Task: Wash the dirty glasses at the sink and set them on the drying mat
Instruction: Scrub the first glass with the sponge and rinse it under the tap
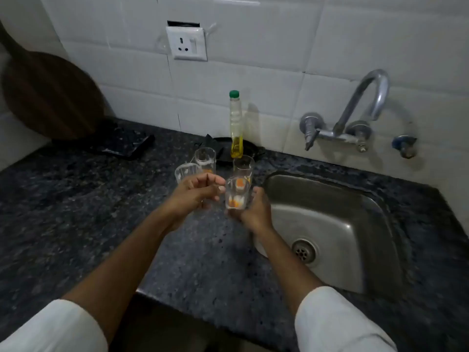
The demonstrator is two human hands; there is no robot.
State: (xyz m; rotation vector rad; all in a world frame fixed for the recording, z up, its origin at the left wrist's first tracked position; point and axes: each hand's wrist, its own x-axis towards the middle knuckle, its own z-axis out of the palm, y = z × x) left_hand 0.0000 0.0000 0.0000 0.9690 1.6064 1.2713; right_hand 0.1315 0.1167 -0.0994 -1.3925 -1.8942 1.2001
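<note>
Glass point(237, 196) sits gripped in right-hand fingers point(255, 196); left-hand fingers point(203, 184) curl around another glass point(186, 172).

A single head-worn wide-angle view looks forward and steeply down from above the table point(76, 204), close enough that both forearms run up from the bottom edge; it faces the tiled wall point(279, 47), with the sink point(355, 224) at right, lines bowing near the edges
</note>
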